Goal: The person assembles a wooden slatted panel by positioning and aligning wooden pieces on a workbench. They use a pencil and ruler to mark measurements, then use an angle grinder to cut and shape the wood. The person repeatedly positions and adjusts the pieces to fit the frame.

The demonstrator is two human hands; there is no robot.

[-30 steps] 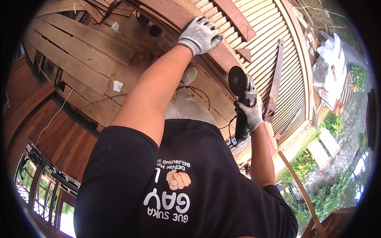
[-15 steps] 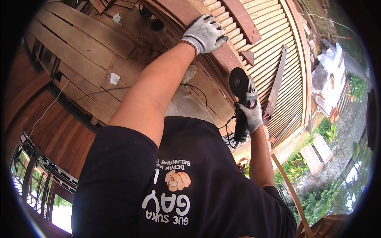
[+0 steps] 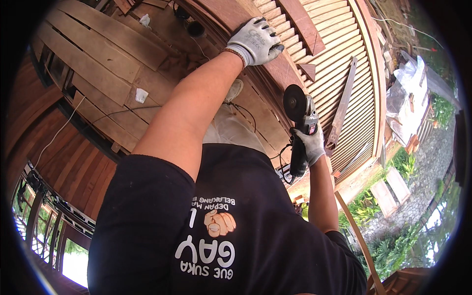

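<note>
My left hand (image 3: pixel 254 43), in a grey glove with dark fingertips, rests on a reddish-brown wooden board (image 3: pixel 284 73), its fingers curled over the edge. My right hand (image 3: pixel 313 143), also gloved, is wrapped round the black body of an angle grinder (image 3: pixel 298 160). The grinder's dark round disc (image 3: pixel 295 102) points up, a little apart from the board. Whether the disc is spinning cannot be made out. Beyond the board, a loose brown plank (image 3: pixel 301 24) and a small triangular offcut (image 3: pixel 308 71) lie on a slatted wooden panel (image 3: pixel 344 32).
On the panel's right side lies a handsaw (image 3: pixel 342 105). A black cord (image 3: pixel 279 156) loops beside the grinder. Wide planks (image 3: pixel 98 56) cover the floor at left, with a white cup-like item (image 3: pixel 141 95) on them. Clear plastic sheeting (image 3: pixel 410 93) and a stone path (image 3: pixel 423 177) are at right.
</note>
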